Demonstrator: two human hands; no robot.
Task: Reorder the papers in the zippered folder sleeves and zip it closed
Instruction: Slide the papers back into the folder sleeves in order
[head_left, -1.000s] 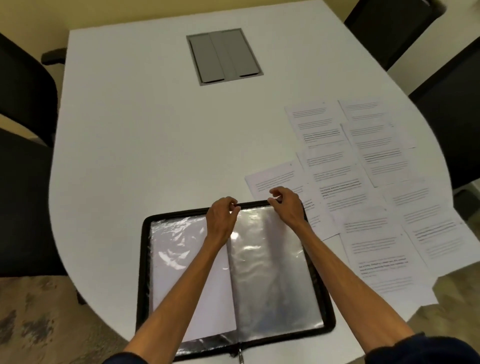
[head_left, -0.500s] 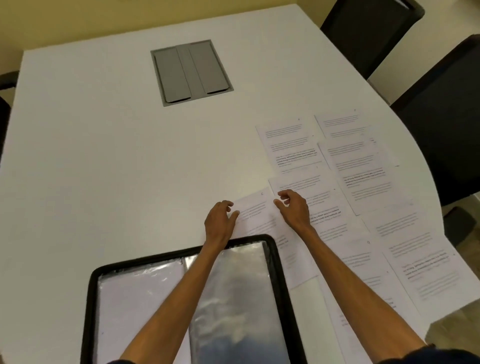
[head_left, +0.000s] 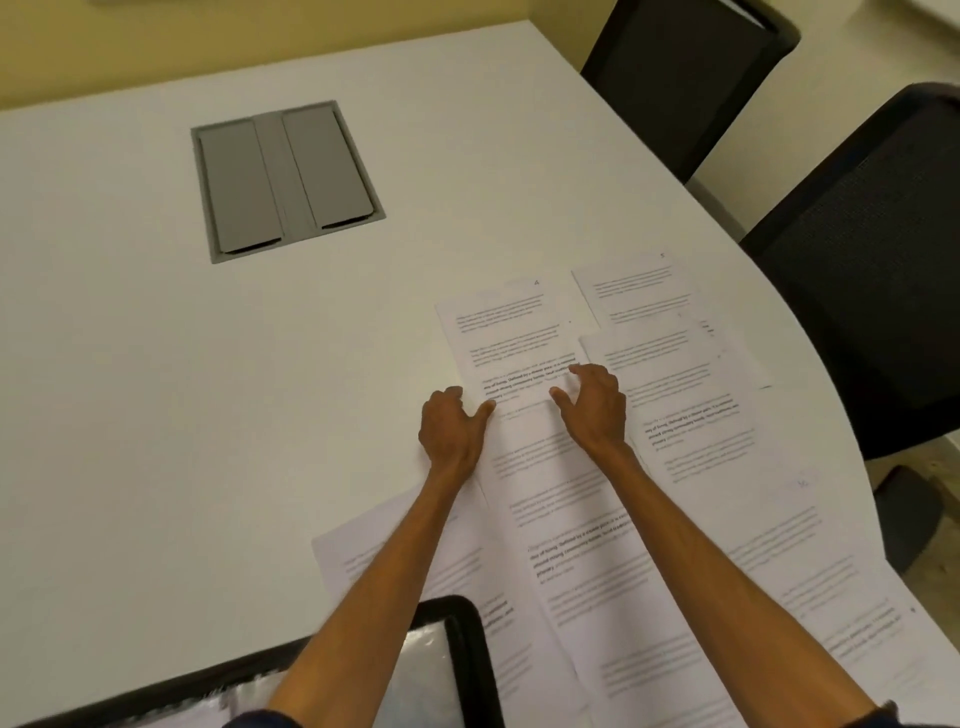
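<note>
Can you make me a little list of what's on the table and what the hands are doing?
table: white, grey hatch set in it
papers: printed sheets spread overlapping on the right
folder: black, open, at the near edge
left hand: at left edge of sheet marked 4, thumb touching it
right hand: fingertips on the same sheet
chairs: two black, far right

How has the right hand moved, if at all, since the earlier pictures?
Yes. The right hand left the folder's far edge, going forward onto the printed sheets.
</note>
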